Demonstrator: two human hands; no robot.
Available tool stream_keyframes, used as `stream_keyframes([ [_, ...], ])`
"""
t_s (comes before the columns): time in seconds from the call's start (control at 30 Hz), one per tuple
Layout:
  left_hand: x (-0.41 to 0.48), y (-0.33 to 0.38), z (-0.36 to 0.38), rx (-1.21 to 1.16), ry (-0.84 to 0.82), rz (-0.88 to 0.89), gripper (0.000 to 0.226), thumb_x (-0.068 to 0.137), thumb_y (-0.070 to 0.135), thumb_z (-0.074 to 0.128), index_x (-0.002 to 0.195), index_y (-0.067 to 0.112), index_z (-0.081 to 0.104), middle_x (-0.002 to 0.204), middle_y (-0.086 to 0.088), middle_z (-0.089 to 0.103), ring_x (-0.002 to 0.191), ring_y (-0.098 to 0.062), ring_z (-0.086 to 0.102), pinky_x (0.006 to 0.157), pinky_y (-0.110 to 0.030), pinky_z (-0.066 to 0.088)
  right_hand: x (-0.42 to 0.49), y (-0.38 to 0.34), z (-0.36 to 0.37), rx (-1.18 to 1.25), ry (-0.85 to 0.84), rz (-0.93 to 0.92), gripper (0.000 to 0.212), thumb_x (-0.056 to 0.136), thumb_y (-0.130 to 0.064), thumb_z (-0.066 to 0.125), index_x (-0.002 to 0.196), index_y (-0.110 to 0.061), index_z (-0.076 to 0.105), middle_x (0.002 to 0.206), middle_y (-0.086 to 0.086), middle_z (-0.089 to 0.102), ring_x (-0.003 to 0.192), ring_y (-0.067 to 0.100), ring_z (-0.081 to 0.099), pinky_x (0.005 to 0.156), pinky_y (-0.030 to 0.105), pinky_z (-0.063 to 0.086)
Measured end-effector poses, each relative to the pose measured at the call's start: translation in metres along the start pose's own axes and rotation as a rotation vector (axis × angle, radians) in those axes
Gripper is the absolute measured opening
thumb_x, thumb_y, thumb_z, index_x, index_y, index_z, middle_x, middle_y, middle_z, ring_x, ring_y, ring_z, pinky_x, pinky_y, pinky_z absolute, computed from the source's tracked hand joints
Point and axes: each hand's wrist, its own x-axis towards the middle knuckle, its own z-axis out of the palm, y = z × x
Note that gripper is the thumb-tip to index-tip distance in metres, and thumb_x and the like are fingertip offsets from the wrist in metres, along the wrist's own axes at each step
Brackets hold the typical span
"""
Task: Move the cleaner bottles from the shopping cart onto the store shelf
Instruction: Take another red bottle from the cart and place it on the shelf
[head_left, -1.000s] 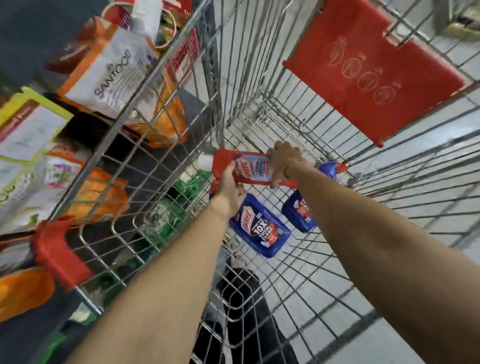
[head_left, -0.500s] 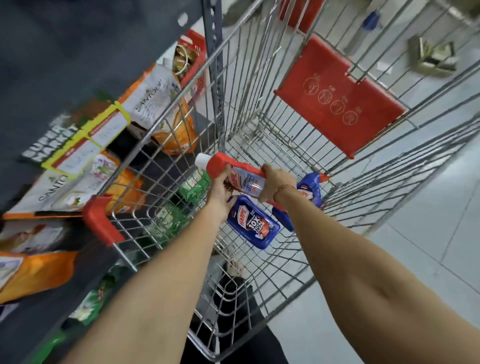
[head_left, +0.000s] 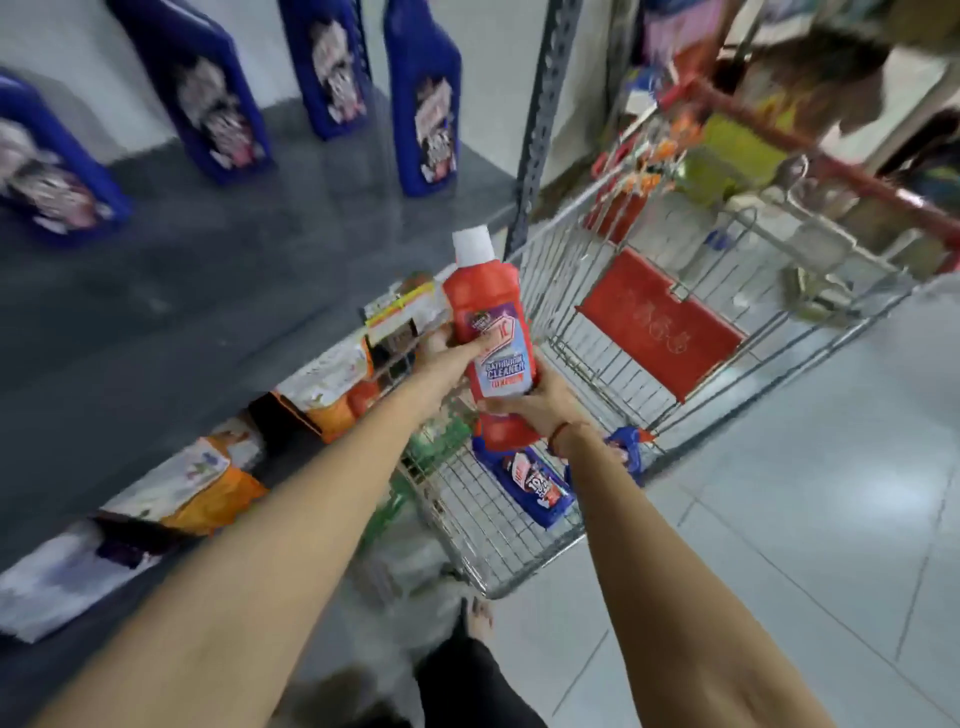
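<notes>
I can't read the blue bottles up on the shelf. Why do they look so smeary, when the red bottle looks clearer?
Head view: the blue bottles on the shelf are smeared by motion blur, their labels unreadable; the red bathroom cleaner bottle, in the grip of the left hand and right hand, is sharper; the wide lens bends the cart; soft glare shows on the floor.

A red cleaner bottle (head_left: 491, 338) with a white cap and a pale blue label is standing nearly upright at the centre of the frame, above the near corner of the wire shopping cart (head_left: 524, 540). Two blue cleaner bottles (head_left: 535, 480) are lying flat on the cart's floor, just below centre, one mostly hidden. Four more blue bottles (head_left: 428, 104) are standing upright along the grey store shelf (head_left: 182, 270) across the upper left, blurred.
</notes>
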Motion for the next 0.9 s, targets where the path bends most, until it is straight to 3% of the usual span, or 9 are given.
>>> stream_keyframes([
  [0.07, -0.021, 0.033, -0.02, 0.048, 0.029, 0.131, 0.014, 0.078, 0.007, 0.069, 0.089, 0.013, 0.062, 0.071, 0.013, 0.071, 0.055, 0.004, 0.064, 0.052, -0.013, 0.052, -0.011, -0.031, 0.016, 0.028, -0.055, -0.082, 0.058, 0.061, 0.005, 0.081, 0.113, -0.001, 0.057, 0.097, 0.008, 0.064, 0.058, -0.012, 0.061, 0.055, 0.003, 0.047],
  [0.2, -0.064, 0.105, -0.073, 0.174, 0.126, 0.336, 0.017, 0.072, 0.012, 0.075, 0.076, 0.02, 0.06, 0.061, 0.015, 0.069, 0.054, 0.007, 0.061, 0.057, -0.014, 0.054, -0.021, -0.103, 0.048, 0.045, -0.201, -0.256, 0.06, 0.066, 0.014, 0.072, 0.118, -0.001, 0.048, 0.106, 0.013, 0.062, 0.073, 0.0, 0.066, 0.072, 0.021, 0.057],
  [0.3, -0.104, 0.152, -0.117, 0.255, 0.206, 0.464, 0.018, 0.074, 0.02, 0.075, 0.088, 0.016, 0.064, 0.08, 0.008, 0.068, 0.059, 0.009, 0.062, 0.061, -0.014, 0.051, -0.029, -0.163, 0.081, -0.029, -0.3, -0.36, 0.057, 0.066, 0.008, 0.076, 0.115, -0.003, 0.048, 0.114, 0.018, 0.062, 0.092, 0.019, 0.064, 0.091, 0.041, 0.054],
  [0.37, -0.129, 0.172, -0.153, 0.261, 0.263, 0.53, 0.026, 0.077, 0.017, 0.072, 0.1, 0.01, 0.063, 0.086, 0.005, 0.067, 0.062, 0.01, 0.062, 0.063, -0.011, 0.049, -0.034, -0.195, 0.113, -0.091, -0.348, -0.435, 0.068, 0.061, -0.003, 0.082, 0.12, -0.003, 0.048, 0.119, 0.02, 0.063, 0.101, 0.027, 0.062, 0.096, 0.05, 0.049],
  [0.47, -0.159, 0.182, -0.204, 0.296, 0.356, 0.58, 0.019, 0.075, 0.02, 0.074, 0.089, 0.025, 0.061, 0.09, 0.01, 0.067, 0.069, 0.01, 0.064, 0.072, -0.015, 0.052, -0.043, -0.223, 0.166, -0.147, -0.367, -0.516, 0.079, 0.045, -0.025, 0.085, 0.116, -0.019, 0.05, 0.118, 0.012, 0.066, 0.107, 0.026, 0.063, 0.096, 0.049, 0.05],
  [0.57, -0.192, 0.175, -0.254, 0.31, 0.467, 0.586, 0.023, 0.073, 0.021, 0.076, 0.085, 0.032, 0.059, 0.089, 0.015, 0.067, 0.072, 0.009, 0.065, 0.076, -0.019, 0.053, -0.065, -0.239, 0.221, -0.17, -0.397, -0.574, 0.07, 0.051, -0.016, 0.086, 0.113, -0.02, 0.054, 0.115, 0.011, 0.067, 0.104, 0.025, 0.064, 0.095, 0.048, 0.051],
  [0.63, -0.212, 0.167, -0.284, 0.307, 0.535, 0.595, 0.025, 0.072, 0.017, 0.076, 0.087, 0.03, 0.06, 0.091, 0.011, 0.068, 0.074, 0.008, 0.065, 0.076, -0.02, 0.053, -0.08, -0.242, 0.257, -0.167, -0.417, -0.606, 0.068, 0.054, -0.013, 0.087, 0.114, -0.014, 0.056, 0.114, 0.011, 0.068, 0.101, 0.024, 0.064, 0.094, 0.044, 0.051],
  [0.73, -0.237, 0.155, -0.318, 0.293, 0.596, 0.572, 0.032, 0.073, 0.012, 0.075, 0.101, 0.015, 0.06, 0.101, -0.002, 0.067, 0.081, 0.001, 0.065, 0.074, -0.014, 0.053, -0.099, -0.241, 0.302, -0.124, -0.458, -0.637, 0.068, 0.057, -0.012, 0.086, 0.118, -0.01, 0.055, 0.115, 0.012, 0.066, 0.1, 0.022, 0.062, 0.092, 0.034, 0.05],
  [0.9, -0.269, 0.137, -0.361, 0.311, 0.681, 0.506, 0.041, 0.073, 0.013, 0.075, 0.11, 0.011, 0.059, 0.107, 0.0, 0.066, 0.087, 0.003, 0.064, 0.076, -0.011, 0.052, -0.12, -0.232, 0.359, -0.119, -0.558, -0.631, 0.069, 0.057, -0.017, 0.087, 0.117, -0.012, 0.054, 0.116, 0.009, 0.066, 0.1, 0.019, 0.061, 0.091, 0.031, 0.05],
])
